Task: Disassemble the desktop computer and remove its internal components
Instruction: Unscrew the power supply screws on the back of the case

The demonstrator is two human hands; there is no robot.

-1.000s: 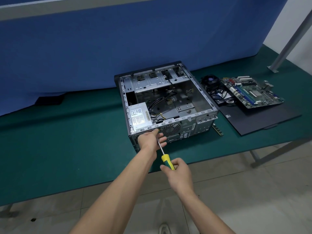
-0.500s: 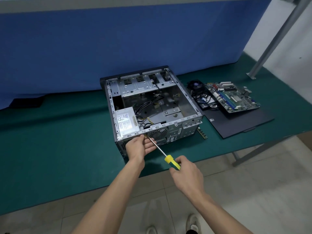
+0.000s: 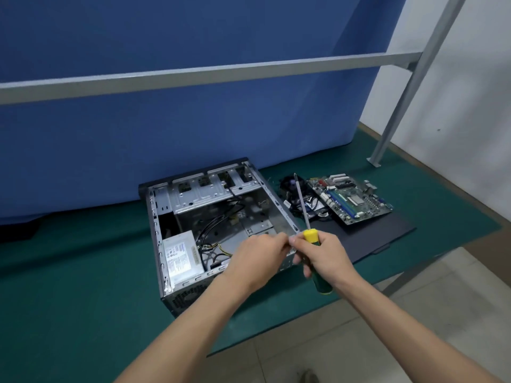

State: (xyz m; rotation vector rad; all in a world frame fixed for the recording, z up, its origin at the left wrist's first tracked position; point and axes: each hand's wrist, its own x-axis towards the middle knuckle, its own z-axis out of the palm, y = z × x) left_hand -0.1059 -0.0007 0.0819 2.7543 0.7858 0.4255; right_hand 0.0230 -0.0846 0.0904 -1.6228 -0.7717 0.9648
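A green table runs across the view in front of a blue curtain, with a grey metal bar crossing above it. On the table, left of centre, lies the open computer case, its side off and its inside facing up. In the near left corner of the case sits the grey power supply, label up, with black and yellow cables running from it toward the middle of the case.

The left hand is raised over the near right part of the case, its fingers curled and the tips pinched together right against the fingers of the other hand; something small and pale seems to sit between the two hands, but what it is cannot be told. The right hand, just beside the left and over the case's near right corner, grips the yellow and green handle of a screwdriver, whose shaft points up and away from the person.

To the right of the case, apart from both hands, a dark panel lies flat on the table. A fan with its wires and a green circuit board lie at its far end.
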